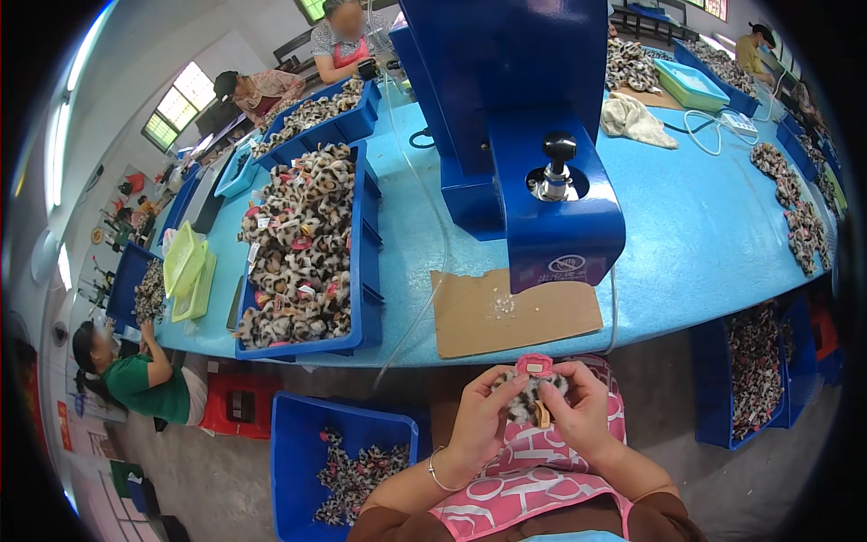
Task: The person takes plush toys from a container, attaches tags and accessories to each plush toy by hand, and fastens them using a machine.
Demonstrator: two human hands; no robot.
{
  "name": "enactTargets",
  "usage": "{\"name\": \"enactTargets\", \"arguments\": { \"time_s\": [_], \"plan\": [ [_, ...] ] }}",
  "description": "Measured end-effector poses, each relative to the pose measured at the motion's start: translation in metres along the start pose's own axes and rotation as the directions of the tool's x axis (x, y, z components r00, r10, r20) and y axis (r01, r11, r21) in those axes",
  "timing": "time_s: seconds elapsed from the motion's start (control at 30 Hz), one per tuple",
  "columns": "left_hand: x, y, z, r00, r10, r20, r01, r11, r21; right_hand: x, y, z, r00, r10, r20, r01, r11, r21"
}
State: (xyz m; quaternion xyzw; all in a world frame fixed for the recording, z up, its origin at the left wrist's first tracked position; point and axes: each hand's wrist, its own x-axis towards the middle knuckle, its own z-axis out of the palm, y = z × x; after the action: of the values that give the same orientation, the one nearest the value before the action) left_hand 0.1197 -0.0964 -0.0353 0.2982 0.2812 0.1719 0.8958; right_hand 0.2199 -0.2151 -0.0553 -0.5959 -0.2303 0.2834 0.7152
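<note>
Close in front of my pink patterned apron (542, 447), I hold a small black-and-white spotted plush piece (522, 412) with both hands. At its top sticks out a pink part (534, 365) with a pale patch in its middle. A small yellowish tag (542, 415) hangs from its lower side. My left hand (486, 417) pinches it from the left, thumb on the fur. From the other side my right hand (582, 411) grips it, thumb pressing on its front. The fingers behind the plush are partly hidden.
A blue press machine (564, 239) stands on the light-blue table (673, 253), cardboard (515, 327) beneath its head. To the left is a blue bin (366, 271) heaped with plush pieces. Another blue bin (298, 452) sits lower left. Several people work around.
</note>
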Motion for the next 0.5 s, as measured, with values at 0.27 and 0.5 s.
{"name": "enactTargets", "arguments": {
  "time_s": [0.27, 0.5],
  "plan": [
    [0.0017, -0.0005, 0.0034, 1.000, -0.001, -0.018, 0.001, 1.000, -0.005, 0.0005, 0.0068, -0.0019, 1.000, -0.001, -0.024, 0.001, 1.000, -0.027],
    [0.0009, -0.0013, -0.0022, 0.999, -0.041, -0.021, 0.041, 0.999, 0.009, -0.0012, 0.0058, -0.0051, 1.000, 0.005, 0.006, -0.004, 0.999, -0.042]
  ]
}}
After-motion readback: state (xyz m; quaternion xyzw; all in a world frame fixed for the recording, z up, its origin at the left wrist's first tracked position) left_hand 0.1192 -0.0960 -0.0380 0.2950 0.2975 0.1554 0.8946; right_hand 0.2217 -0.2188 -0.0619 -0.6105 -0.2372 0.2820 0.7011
